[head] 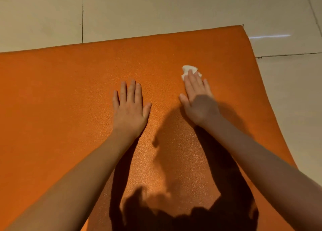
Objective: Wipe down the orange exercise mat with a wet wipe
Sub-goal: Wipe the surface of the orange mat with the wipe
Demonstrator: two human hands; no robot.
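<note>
While the wet wipe (189, 69) is pressed onto the orange mat (69, 91) by the right hand (198, 98), the wiping step is judged to be under way. The wipe is seen at about 1 o'clock from the middle of the view. It is small, white and crumpled, and part of it is hidden under the fingertips. The right hand is laid flat, with the fingers straight and close together and the thumb out to the side. Nothing is pinched. The left hand (129, 107) is laid flat on the mat near the middle of the view, at 9 o'clock from the right hand. Its fingers are straight and a little spread, and nothing is held by it.

To do this step well, the wipe should be pushed in long, straight strokes. Each stroke should be laid a bit over the one beside it, so that no strip is missed. The wipe could be opened out, so that more mat is cleaned at once. The mat should be pressed down by the left hand, so that it is not slid on the smooth floor (139, 13). How much of the mat is already clean cannot be told.

Counted: one mat, one wipe, two hands, two bare arms. One dark shadow (174, 213) is cast at 6 o'clock. A few floor tiles are seen at 12 and 3 o'clock, but they are cut off and cannot all be counted.
</note>
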